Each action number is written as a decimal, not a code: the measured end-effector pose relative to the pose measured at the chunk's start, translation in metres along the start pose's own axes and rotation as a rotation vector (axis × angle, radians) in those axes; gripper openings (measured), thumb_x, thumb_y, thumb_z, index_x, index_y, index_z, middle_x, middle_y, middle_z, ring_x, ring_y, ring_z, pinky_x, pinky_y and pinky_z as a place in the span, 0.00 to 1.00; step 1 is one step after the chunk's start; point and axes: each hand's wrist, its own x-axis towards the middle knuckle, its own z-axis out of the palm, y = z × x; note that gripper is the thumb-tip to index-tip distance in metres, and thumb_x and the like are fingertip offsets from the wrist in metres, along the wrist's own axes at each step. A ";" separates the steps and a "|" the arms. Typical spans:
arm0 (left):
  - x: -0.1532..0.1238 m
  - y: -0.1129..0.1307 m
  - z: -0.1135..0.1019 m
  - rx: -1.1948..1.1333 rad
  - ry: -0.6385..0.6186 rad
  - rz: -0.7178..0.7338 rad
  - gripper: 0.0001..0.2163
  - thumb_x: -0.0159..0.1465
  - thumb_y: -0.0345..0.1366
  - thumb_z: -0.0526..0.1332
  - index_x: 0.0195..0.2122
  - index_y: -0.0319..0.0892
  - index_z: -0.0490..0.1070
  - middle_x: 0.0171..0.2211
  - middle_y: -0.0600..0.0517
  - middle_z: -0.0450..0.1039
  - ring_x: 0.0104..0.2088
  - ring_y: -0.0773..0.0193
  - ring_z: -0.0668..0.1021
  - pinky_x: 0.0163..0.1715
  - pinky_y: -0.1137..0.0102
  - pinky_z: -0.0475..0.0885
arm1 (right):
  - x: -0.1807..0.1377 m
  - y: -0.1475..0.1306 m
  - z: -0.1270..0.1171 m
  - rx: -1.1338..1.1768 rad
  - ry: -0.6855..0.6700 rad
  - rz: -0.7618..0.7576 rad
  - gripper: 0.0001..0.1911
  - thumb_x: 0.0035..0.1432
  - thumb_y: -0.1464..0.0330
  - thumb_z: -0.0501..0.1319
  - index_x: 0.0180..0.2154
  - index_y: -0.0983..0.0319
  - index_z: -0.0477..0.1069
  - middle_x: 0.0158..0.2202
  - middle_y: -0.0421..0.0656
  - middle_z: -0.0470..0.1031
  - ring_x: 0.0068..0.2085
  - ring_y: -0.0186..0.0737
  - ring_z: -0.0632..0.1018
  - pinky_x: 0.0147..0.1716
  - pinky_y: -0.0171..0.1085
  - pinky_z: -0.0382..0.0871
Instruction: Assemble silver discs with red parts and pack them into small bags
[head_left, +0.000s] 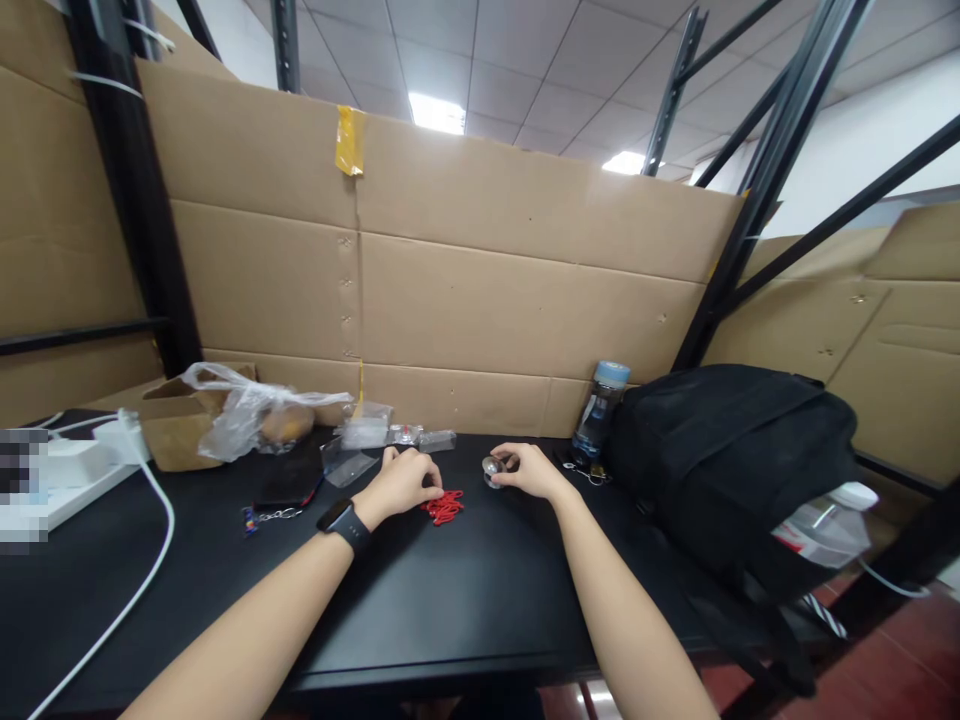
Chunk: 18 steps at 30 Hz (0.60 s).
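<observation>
My left hand (405,483), with a dark watch (343,523) on the wrist, rests on the table at the left edge of a small pile of red cord-like pieces (445,508). Its fingers are curled and the tips touch or nearly touch the pile; what they pinch, if anything, is hidden. To the right of the pile, my right hand (529,470) is closed on a small, round, clear container (493,471), held at the tabletop between thumb and fingers. What is inside the container is too small to tell.
Clear plastic boxes (367,428) and a plastic bag (259,415) lie at the back left, near a dark pouch (287,484) and a power strip (75,480). A blue-capped bottle (597,412) and black backpack (735,450) stand right. A cardboard wall (465,300) closes the back.
</observation>
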 end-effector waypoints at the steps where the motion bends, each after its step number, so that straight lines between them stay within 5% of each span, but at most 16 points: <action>1: 0.000 -0.001 0.000 -0.001 -0.010 0.006 0.10 0.63 0.47 0.62 0.33 0.50 0.81 0.40 0.51 0.82 0.47 0.54 0.77 0.51 0.57 0.56 | 0.000 -0.001 0.000 0.003 0.002 0.001 0.25 0.46 0.65 0.73 0.48 0.60 0.77 0.44 0.42 0.82 0.39 0.39 0.79 0.42 0.37 0.72; 18: 0.001 0.004 -0.007 -0.038 0.185 -0.011 0.10 0.72 0.38 0.50 0.41 0.46 0.70 0.37 0.53 0.78 0.44 0.59 0.76 0.48 0.62 0.56 | 0.004 -0.005 0.012 0.046 0.105 -0.059 0.21 0.52 0.67 0.67 0.49 0.59 0.76 0.45 0.43 0.81 0.41 0.39 0.79 0.40 0.36 0.70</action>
